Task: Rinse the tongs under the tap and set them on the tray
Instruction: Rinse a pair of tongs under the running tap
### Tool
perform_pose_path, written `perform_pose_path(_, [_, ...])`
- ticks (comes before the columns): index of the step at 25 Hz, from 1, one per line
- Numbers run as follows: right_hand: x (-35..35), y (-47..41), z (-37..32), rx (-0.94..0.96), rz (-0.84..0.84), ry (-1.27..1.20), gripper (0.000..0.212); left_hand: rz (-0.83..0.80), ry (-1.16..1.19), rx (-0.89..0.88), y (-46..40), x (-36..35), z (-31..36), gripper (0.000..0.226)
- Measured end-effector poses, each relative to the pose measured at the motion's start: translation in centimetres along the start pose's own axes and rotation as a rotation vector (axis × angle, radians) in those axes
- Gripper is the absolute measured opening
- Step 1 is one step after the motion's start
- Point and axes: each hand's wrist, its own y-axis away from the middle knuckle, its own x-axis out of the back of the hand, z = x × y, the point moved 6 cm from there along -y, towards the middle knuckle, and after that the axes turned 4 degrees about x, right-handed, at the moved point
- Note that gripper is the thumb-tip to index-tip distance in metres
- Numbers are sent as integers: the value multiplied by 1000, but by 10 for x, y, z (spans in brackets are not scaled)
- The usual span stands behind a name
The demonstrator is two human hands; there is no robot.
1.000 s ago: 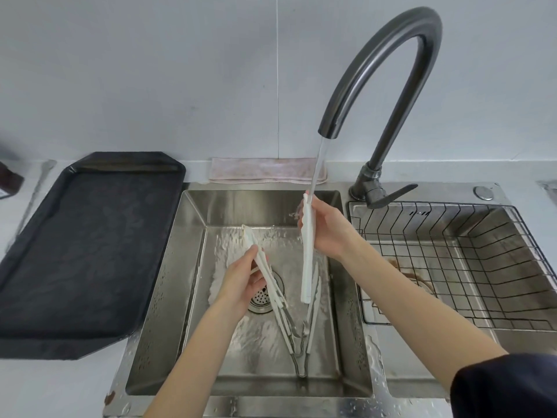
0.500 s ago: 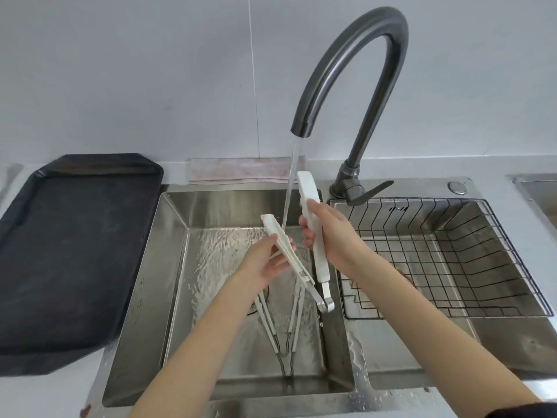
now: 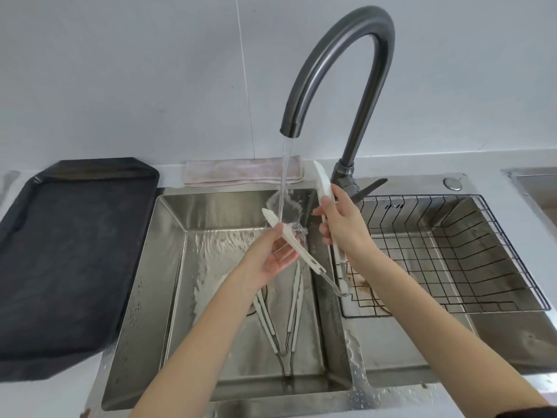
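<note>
Held tongs (image 3: 304, 254) splayed, tips up, hinge down.

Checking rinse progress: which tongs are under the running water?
The tongs spread between both hands; the stream hits the left hand's arm. The other tongs lie on the sink floor.

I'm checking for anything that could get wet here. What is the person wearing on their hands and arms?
Nothing on either hand: the left hand and right hand are bare, with no gloves, and no rings or watch show. Both forearms are bare too. The only clothing visible is a dark sleeve at the bottom right corner, on the right arm, well back from the wrist.
</note>
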Motion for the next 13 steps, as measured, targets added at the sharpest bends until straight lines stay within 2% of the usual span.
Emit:
perform_pose_path(2, [1,-2,18,-106,13,6,29,-7,-59,-34,2,3,7,12])
perform_pose_path(4, [-2,0,41,-300,24,-85,25,-20,-134,-82,2,1,13,11])
perform_pose_path(8, [-21,19,79,-693,-56,-436,40,-1,-139,-177,9,-10,26,14])
perform_pose_path(13, [-31,31,100,-724,-89,-390,29,52,-160,-239,12,-19,46,30])
